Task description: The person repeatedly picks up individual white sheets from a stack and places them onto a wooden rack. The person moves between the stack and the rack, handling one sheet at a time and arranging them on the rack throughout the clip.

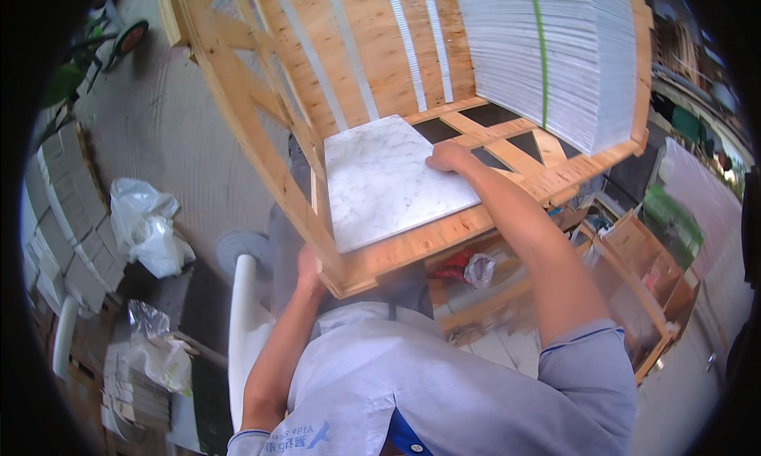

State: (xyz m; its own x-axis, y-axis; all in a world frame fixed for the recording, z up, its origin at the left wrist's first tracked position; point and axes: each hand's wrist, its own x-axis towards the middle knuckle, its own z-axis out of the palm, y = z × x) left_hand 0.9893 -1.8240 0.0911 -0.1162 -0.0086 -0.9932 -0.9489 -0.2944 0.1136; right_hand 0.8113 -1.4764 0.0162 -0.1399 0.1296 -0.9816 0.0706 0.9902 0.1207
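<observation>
Marble tile (400,183), white with grey veining, is seen in the head view inside an open wooden crate (428,238), laid over the left part of the slatted base, beside the slatted left side. The right edge of the tile is met by the right hand (449,156), which is reached in over the front rail; its fingers are curled at that edge, but whether the edge is pinched between them cannot be told, since their undersides are hidden. The left hand (307,272) is positioned low at the outside of the crate's front left corner; its fingers are largely concealed by the timber, and their state cannot be told. The crate's rear is formed by a plywood panel (376,52), along which four pale strips (406,44) are run. The right end is occupied by a layered white stack (515,48), crossed by a green strap (541,52). Dark openings are exposed between the base slats (515,151) to the right of the tile. Outside the crate, a white roll (242,337) is located near the left forearm, and a translucent plastic bag (151,226) is placed farther left, beside stacked grey blocks (67,210).
</observation>
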